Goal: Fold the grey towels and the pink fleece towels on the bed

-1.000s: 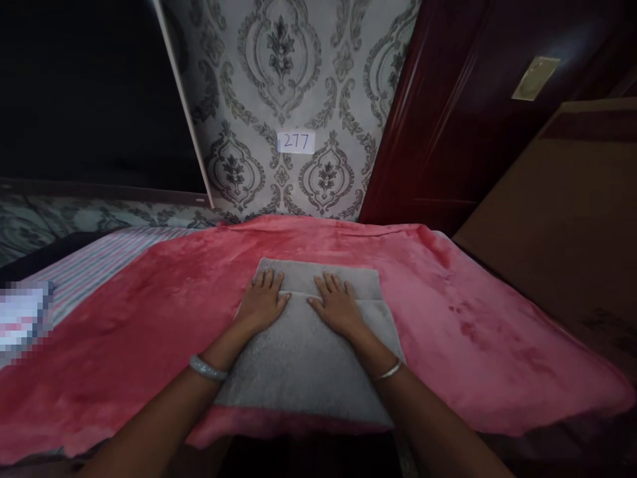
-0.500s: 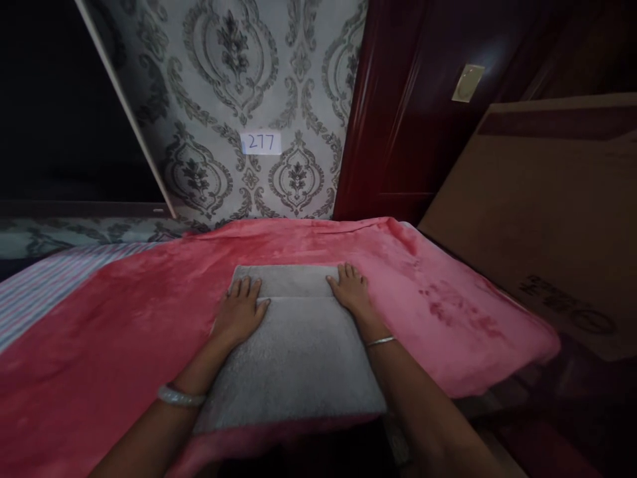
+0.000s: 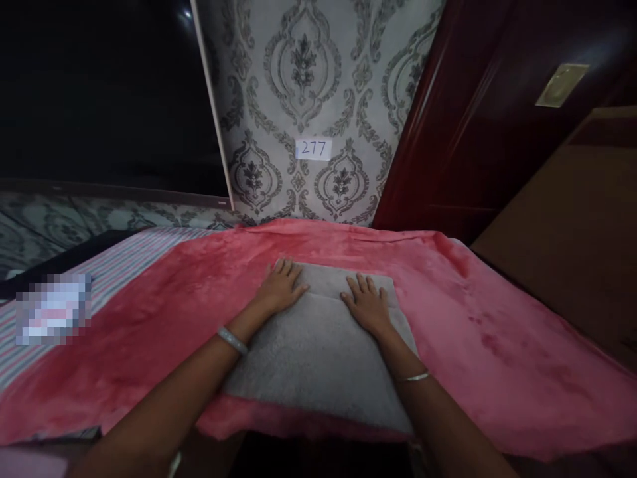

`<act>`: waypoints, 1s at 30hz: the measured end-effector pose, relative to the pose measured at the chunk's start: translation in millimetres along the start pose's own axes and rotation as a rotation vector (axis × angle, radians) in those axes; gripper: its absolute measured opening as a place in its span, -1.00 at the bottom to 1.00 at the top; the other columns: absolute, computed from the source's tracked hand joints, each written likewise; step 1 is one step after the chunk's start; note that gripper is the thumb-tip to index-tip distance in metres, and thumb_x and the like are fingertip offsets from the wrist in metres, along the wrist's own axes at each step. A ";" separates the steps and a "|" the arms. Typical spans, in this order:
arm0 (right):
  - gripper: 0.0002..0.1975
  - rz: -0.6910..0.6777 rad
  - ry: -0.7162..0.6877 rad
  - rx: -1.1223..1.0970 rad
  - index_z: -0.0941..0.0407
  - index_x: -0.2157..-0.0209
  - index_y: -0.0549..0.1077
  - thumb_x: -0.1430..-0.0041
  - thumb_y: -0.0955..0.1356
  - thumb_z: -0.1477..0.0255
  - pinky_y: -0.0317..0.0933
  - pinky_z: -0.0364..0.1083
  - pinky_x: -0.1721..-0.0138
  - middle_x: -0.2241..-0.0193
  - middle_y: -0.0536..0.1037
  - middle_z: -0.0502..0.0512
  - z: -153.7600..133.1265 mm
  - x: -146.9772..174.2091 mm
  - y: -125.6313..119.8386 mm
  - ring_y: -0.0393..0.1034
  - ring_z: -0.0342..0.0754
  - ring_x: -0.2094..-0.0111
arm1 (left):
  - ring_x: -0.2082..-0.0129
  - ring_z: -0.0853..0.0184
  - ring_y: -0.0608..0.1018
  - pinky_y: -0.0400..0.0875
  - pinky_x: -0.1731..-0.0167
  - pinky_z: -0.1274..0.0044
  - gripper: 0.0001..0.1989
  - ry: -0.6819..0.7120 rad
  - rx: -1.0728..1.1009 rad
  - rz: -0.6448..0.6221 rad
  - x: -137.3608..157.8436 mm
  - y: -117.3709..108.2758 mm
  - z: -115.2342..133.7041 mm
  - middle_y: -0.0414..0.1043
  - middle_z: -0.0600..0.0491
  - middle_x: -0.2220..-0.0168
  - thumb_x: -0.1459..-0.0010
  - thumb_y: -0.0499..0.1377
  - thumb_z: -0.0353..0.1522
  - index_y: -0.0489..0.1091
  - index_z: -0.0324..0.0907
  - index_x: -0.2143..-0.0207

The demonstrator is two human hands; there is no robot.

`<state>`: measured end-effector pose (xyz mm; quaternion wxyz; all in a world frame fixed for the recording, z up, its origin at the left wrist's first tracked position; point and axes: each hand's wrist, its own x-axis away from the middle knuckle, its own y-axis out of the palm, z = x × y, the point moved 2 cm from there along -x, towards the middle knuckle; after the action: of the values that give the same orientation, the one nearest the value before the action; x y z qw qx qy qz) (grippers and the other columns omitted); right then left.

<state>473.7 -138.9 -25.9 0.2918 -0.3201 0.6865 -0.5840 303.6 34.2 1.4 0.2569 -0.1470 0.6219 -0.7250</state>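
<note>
A grey towel lies flat on a red plush blanket, with a crease running across its far part. My left hand rests palm down on the towel's far left corner, fingers stretched out. Spread fingers of my right hand press on the far right part of the towel, just inside its right edge. Both hands are open and neither grips the fabric. A bracelet circles each wrist.
Striped cloth shows left of the blanket, with a pixelated item on it. A dark screen stands behind at left. A paper marked 277 is on the patterned wall. A cardboard box leans at right.
The view has swung left, so the scene sits farther right. My left hand has slid to the towel's far corner; my right hand has moved inward and slightly nearer on the towel.
</note>
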 end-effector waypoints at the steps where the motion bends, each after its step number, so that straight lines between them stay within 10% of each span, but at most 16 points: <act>1: -0.39 0.002 -0.002 -0.001 -0.03 -0.43 0.03 -0.45 0.06 0.10 -0.22 0.32 -0.34 -0.46 -0.11 0.11 0.9 -0.6 0.9 -0.28 0.16 -0.46 | -0.46 -0.04 -0.05 -0.10 -0.36 0.01 -0.33 0.002 0.004 -0.009 -2.7 2.1 -2.2 -0.07 -0.18 -0.46 -0.34 -0.02 -0.03 0.12 -0.14 -0.38; 12: -0.41 -0.038 0.013 -0.014 -0.02 -0.43 0.04 -0.46 0.06 0.14 -0.21 0.30 -0.35 -0.46 -0.09 0.14 -5.2 -0.2 -11.7 -0.25 0.14 -0.45 | -0.43 0.04 0.07 0.02 -0.34 0.04 -0.47 0.003 0.088 0.011 -2.5 -0.5 -11.4 0.08 -0.16 -0.41 -0.37 -0.03 -0.17 0.24 -0.12 -0.31; 22: -0.37 -0.045 -0.245 -0.088 -0.20 -0.41 0.02 -0.38 0.19 0.07 -0.32 0.36 -0.38 -0.45 -0.12 -0.04 19.0 91.0 5.0 -0.33 0.17 -0.46 | -0.46 -0.11 -0.08 -0.05 -0.32 -0.11 -0.30 0.177 0.174 -0.030 121.4 5.3 -8.8 -0.14 -0.02 -0.47 -0.24 0.12 0.03 0.07 0.19 -0.38; 30: -0.38 -0.032 -0.231 -0.167 -0.22 -0.40 0.02 -0.37 0.20 0.06 -0.33 0.37 -0.39 -0.44 -0.08 -0.07 19.8 92.3 14.9 -0.29 0.20 -0.45 | -0.44 -0.08 -0.01 0.03 -0.31 -0.09 -0.38 0.090 0.244 0.046 122.5 22.8 -21.0 -0.11 0.06 -0.45 -0.23 0.09 0.04 0.20 0.24 -0.32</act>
<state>429.9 -221.5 -46.0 0.3319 -0.4193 0.6893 -0.4888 195.7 -18.6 -37.8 0.2614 -0.0678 0.5431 -0.7951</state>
